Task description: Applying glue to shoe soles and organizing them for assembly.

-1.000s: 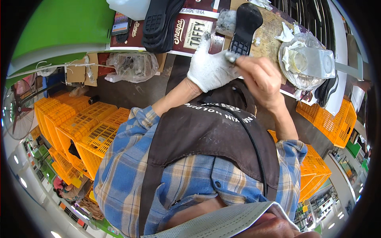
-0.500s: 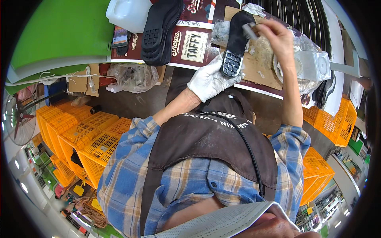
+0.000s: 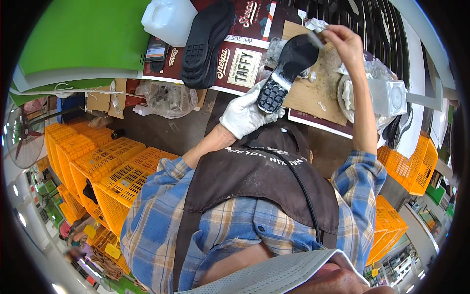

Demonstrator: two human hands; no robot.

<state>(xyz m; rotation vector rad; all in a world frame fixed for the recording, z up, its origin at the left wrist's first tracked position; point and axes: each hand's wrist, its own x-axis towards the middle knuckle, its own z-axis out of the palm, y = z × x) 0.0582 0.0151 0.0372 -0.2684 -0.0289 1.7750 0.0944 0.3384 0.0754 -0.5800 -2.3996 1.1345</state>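
My left hand (image 3: 243, 113), in a white glove, grips a black shoe sole (image 3: 298, 55) by its heel end. The heel's chequered tread faces up, and the toe points away to the right. Across the sole's narrow waist runs a whitish wet-looking streak (image 3: 280, 80). With bare fingers pinched together, my right hand (image 3: 346, 45) holds a small brush (image 3: 315, 40) at the toe edge. The brush is slightly blurred, and its handle is mostly hidden by my fingers.
Left of the sole lie stacked black soles (image 3: 203, 49), a white plastic jug (image 3: 169, 22) and a phone (image 3: 156, 51). Stained cardboard (image 3: 320, 100) lies beneath my work. A clear plastic container (image 3: 390, 96) stands right of my forearm. Orange crates (image 3: 117, 181) flank me.
The sole has tilted, its toe swinging right and its heel moving down and left with my left hand. My right hand has brought the brush to the toe edge. The white streak has come into view.
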